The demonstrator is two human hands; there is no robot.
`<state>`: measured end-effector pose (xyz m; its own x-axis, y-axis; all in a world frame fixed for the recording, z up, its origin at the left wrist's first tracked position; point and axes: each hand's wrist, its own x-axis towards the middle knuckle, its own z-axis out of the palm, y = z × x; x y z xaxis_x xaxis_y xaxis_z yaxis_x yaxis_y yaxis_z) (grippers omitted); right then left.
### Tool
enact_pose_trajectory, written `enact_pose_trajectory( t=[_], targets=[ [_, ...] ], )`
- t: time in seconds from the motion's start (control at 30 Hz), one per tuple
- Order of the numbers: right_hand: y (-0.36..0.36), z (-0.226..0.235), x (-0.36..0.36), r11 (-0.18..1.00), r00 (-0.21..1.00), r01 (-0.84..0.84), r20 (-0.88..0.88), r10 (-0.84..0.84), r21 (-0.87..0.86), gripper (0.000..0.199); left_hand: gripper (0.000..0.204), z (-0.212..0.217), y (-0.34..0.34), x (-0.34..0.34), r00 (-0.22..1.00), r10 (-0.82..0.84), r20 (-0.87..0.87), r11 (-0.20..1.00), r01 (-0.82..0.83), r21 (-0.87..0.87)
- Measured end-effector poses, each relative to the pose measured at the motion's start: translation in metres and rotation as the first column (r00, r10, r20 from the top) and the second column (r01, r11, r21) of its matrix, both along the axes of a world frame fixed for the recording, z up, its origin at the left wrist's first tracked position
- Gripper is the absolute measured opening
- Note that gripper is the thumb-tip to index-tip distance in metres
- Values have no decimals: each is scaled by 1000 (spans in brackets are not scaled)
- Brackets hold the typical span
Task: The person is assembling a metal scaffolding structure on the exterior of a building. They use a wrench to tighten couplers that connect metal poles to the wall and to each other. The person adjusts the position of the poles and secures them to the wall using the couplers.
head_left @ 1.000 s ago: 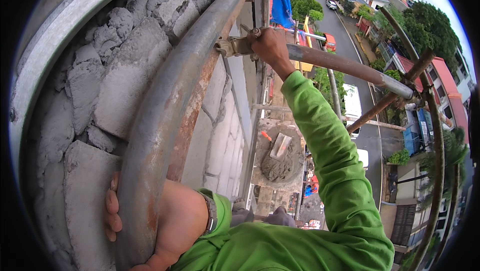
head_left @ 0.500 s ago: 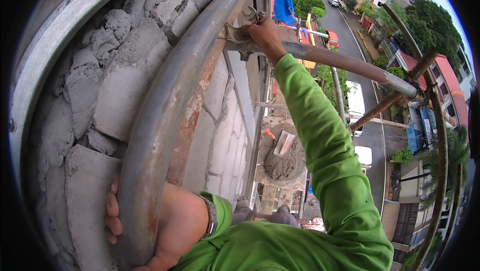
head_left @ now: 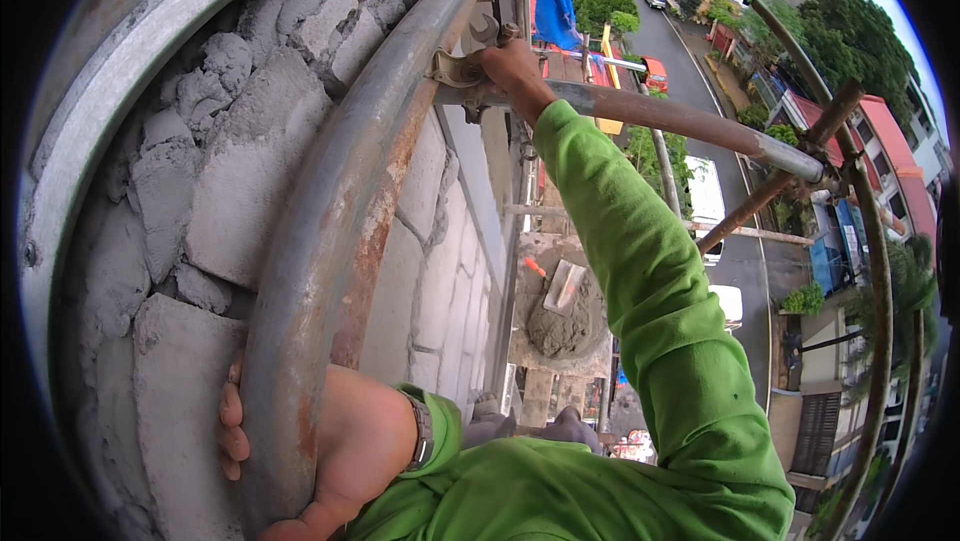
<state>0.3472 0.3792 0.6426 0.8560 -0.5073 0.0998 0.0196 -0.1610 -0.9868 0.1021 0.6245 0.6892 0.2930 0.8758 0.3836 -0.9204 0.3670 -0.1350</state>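
My left hand (head_left: 350, 441) is wrapped around a thick grey metal pipe (head_left: 310, 241) that climbs from the lower left to the top. Up at the joint with a crossing pipe (head_left: 660, 113), my right hand (head_left: 517, 71) is closed beside a metal scaffold clamp (head_left: 456, 68). The open jaw of a wrench (head_left: 484, 31) shows just above its fingers. The wrench's handle is hidden, apparently within that hand.
A rough block wall (head_left: 255, 166) with lumpy mortar runs along the left. Below lies a board (head_left: 520, 341) bearing wet mortar (head_left: 560, 331) and a trowel (head_left: 566, 287). More scaffold pipes (head_left: 872, 271) stand at right, high above a street (head_left: 740, 271) with vehicles.
The view has shifted slightly, so the pipes and my right hand sit a little further left. Both hands keep their places on the pipe and at the clamp.
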Motion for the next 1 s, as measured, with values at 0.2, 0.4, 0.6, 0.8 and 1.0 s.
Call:
enact_pose_trajectory(
  t=[0.2,0.4,0.6,0.8,1.0],
  targets=[
    [2,5,1,998,995,-5,-96,11,55,19,40,4,-8,-5,991,129,-36,992,-129,12],
    [-3,6,5,969,995,-20,-90,43,245,15,38,-2,-9,-13,996,55,-70,998,-53,20],
    [-13,2,13,953,994,-110,35,104,282,13,37,-12,2,-14,999,-27,-34,999,28,42],
    [-7,-10,19,899,995,-88,-3,99,429,11,37,-13,4,-11,1000,7,-24,999,-6,47],
    [-11,4,-9,889,954,-280,6,298,362,21,39,-26,18,-4,986,-165,15,986,165,29]
  ],
)
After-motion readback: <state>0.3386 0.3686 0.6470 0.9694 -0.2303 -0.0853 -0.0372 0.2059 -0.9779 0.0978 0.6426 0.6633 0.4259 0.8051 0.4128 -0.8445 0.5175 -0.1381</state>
